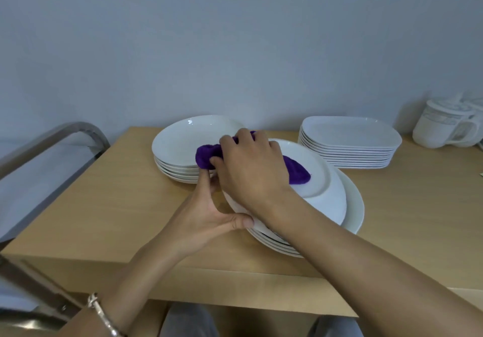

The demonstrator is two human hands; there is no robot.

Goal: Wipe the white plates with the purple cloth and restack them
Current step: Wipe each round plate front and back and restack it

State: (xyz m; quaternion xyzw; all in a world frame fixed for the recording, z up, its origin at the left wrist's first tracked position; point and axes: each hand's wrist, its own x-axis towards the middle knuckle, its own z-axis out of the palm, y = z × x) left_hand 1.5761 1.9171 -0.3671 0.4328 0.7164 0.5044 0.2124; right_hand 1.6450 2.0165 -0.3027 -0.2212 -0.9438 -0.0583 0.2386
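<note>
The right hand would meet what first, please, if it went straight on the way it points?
Probably the rear round plate stack: the right hand, gripping the purple cloth, points toward it; depth is unclear.

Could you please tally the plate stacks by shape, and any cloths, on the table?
Round plate stacks: 2, far stack and near stack
Rectangular plate stacks: 1
Purple cloths: 1
Total: 4
</note>
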